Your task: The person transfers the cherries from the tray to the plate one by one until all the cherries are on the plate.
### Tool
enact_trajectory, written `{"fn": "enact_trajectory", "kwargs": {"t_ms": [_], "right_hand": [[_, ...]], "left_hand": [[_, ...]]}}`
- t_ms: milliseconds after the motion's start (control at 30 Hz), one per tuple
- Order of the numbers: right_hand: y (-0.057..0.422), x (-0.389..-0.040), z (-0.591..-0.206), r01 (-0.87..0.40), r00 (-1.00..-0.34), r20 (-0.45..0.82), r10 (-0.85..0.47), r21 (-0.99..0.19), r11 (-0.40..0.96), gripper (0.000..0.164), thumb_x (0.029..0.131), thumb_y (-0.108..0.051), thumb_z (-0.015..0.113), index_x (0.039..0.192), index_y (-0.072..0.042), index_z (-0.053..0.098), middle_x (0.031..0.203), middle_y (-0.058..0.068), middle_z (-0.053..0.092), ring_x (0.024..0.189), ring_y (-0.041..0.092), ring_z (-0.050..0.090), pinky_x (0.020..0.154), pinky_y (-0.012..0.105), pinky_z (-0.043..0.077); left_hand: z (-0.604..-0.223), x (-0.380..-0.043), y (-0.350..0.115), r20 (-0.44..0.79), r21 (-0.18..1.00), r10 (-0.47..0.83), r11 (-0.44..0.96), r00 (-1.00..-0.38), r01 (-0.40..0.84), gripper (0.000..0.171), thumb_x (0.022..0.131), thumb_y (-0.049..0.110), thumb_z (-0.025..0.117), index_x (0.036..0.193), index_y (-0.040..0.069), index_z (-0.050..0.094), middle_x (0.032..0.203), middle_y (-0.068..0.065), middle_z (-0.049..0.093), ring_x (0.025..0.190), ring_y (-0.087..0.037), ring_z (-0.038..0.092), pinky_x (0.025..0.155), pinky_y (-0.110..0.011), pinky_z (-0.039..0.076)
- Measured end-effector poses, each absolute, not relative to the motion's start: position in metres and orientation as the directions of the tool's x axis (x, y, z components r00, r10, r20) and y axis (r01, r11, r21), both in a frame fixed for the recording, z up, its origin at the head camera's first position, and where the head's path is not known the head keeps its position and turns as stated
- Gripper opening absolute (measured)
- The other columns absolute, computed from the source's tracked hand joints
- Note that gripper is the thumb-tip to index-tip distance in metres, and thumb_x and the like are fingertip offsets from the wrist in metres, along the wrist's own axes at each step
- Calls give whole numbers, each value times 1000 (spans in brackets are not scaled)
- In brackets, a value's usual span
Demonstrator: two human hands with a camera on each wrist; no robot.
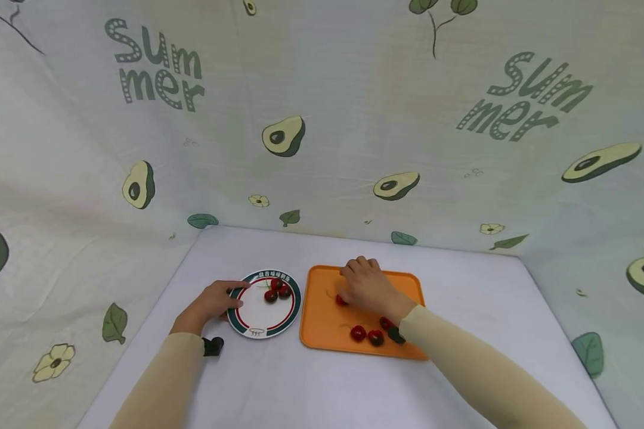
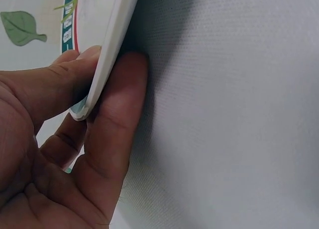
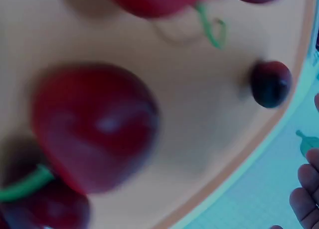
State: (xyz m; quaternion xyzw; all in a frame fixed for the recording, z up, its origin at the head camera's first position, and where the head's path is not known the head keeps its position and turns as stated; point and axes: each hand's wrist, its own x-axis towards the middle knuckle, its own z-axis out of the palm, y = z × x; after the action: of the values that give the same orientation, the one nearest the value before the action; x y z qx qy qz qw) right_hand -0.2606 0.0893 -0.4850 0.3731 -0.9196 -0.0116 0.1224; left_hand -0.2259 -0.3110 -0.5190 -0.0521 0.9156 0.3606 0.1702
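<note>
At the far left of the work, the left hand point(image 1: 212, 301) pinches the rim of a round plate point(image 1: 253, 307), its thumb on top and a finger underneath. The plate is white, with a dark green border bearing white characters and a thin red ring inside. On its far right part sit three plate cherries point(image 1: 271, 296), clustered together, round and dark red, with thin green stems.

Just right of the plate lies a shallow orange tray point(image 1: 316, 325) with rounded corners, on the white desk point(image 1: 268, 387). A lone cherry point(image 1: 341, 301), red with a fine stem, shows in the tray beside the thumb of the right hand point(image 1: 371, 287). That hand is bent over the tray; whether its fingers hold anything I cannot tell. Nearer the front edge are more tray cherries point(image 1: 358, 333), glossy and plump. Close up in the right wrist view, they range from bright to deep red, one nearly black on its lower side, and some have bright green stems.
</note>
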Motion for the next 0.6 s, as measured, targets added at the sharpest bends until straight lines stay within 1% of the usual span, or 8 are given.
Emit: {"fn": "enact_trajectory", "kwargs": {"t_ms": [67, 167, 267, 367, 433, 500, 600], "right_hand": [[93, -257, -491, -694, -685, 191, -703, 121, 709, 48, 97, -46, 74, 125, -8, 69, 117, 10, 65, 106, 30, 56, 94, 50, 49], [94, -254, -500, -701, -692, 143, -708, 101, 706, 50, 98, -50, 72, 125, -9, 68, 121, 8, 64, 111, 29, 55, 98, 51, 49], [92, -252, -507, -697, -704, 119, -701, 75, 713, 48, 98, -51, 72, 124, -10, 69, 122, 6, 64, 115, 28, 55, 101, 52, 47], [91, -253, -510, -690, -711, 126, -692, 66, 721, 45, 97, -50, 73, 120, -11, 70, 118, 5, 65, 115, 27, 56, 100, 51, 46], [90, -253, -512, -686, -713, 125, -689, 75, 724, 43, 97, -50, 73, 115, -12, 71, 114, 4, 65, 110, 26, 56, 97, 49, 46], [90, -254, -514, -680, -720, 115, -685, 80, 729, 41, 97, -50, 73, 113, -12, 72, 112, 4, 66, 108, 25, 55, 96, 48, 46], [90, -253, -516, -671, -731, 96, -675, 76, 737, 40, 98, -49, 73, 112, -12, 72, 111, 3, 66, 106, 24, 54, 96, 47, 45]], "left_hand": [[-520, -226, -311, -353, 639, 21, 736, -935, -225, 52, 96, 10, 75, 147, 14, 63, 141, -26, 55, 73, -20, 64, 68, -31, 54], [-522, -227, -312, -351, 630, 21, 745, -936, -220, 51, 96, 10, 75, 146, 14, 64, 141, -28, 55, 77, -20, 63, 70, -31, 53], [-521, -227, -313, -350, 628, 27, 749, -936, -213, 51, 95, 10, 75, 145, 14, 65, 143, -28, 54, 84, -22, 62, 74, -32, 51], [-521, -228, -313, -348, 629, 27, 748, -937, -212, 51, 95, 10, 75, 145, 15, 65, 143, -28, 54, 87, -23, 62, 77, -33, 49], [-522, -227, -312, -353, 621, 17, 752, -936, -221, 51, 95, 11, 75, 145, 16, 65, 144, -27, 54, 85, -22, 62, 78, -33, 49], [-523, -227, -312, -358, 620, 11, 751, -934, -228, 51, 96, 12, 75, 146, 16, 65, 143, -26, 55, 81, -22, 63, 78, -34, 50], [-523, -227, -311, -364, 619, 7, 749, -931, -237, 51, 96, 12, 75, 147, 16, 64, 141, -26, 55, 74, -21, 64, 73, -33, 53]]}}
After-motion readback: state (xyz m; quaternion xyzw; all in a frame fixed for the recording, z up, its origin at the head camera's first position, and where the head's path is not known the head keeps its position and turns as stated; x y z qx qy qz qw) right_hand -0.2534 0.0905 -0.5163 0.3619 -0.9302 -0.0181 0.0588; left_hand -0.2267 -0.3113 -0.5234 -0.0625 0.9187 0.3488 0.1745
